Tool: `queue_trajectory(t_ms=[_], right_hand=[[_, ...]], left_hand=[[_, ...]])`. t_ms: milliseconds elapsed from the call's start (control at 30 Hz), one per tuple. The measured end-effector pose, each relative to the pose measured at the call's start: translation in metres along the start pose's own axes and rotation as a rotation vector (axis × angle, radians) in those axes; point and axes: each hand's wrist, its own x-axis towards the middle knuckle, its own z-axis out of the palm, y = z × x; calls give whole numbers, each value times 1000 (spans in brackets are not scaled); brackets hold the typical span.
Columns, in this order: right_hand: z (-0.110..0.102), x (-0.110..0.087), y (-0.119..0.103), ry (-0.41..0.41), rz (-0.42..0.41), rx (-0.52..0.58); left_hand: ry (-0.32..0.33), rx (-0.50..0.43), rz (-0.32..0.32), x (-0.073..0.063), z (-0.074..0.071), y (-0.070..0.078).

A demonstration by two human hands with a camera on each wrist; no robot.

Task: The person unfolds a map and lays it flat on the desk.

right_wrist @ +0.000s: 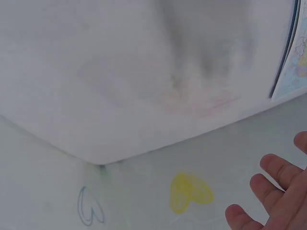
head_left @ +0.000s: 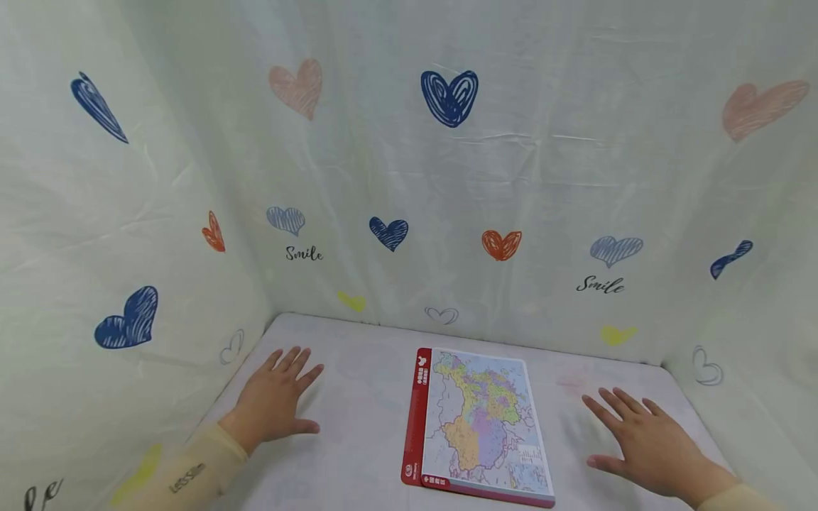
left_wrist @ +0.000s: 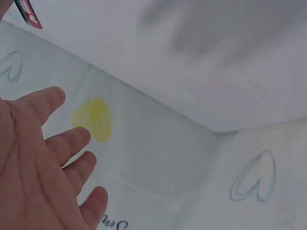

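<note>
A flat rectangular map board (head_left: pixel 479 426) lies on the white table, printed with a coloured map and edged by a red band on its left side. To its left, my left hand (head_left: pixel 275 394) is held over the table with the fingers spread and nothing in them. My right hand (head_left: pixel 652 443) is on the other side of the board, also empty, its fingers extended and thumb apart. The left wrist view shows the open palm (left_wrist: pixel 33 158) and a red corner of the board (left_wrist: pixel 29 13). Fingers (right_wrist: pixel 276 191) and part of the map (right_wrist: pixel 295 72) appear in the right wrist view.
The white tabletop (head_left: pixel 358 397) meets pale curtains (head_left: pixel 396 163) at the back and both sides. Hearts and the word "Smile" are printed on the cloth. Pale sleeves (head_left: pixel 198 465) cover the forearms, and hand shadows fall on the table.
</note>
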Motion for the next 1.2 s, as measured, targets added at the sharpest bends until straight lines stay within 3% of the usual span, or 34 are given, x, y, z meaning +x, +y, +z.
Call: queue_trajectory(t_ms=[300,600,733,867,1200], right_hand=[[7,9,-18,11,-22,18],[19,25,-33,41,-50,68],[25,34,-39,59,-56,93],[28,41,-43,37,-49,116],[36,59,-61,-39,9,215]], left_hand=[[17,-75,19,24,5,29],[-34,-144,-18,44,15,65],[-26,-179,-18,50,18,79],[-31,-209,-6,60,21,94],[-133,-291,-20,77,32,125]])
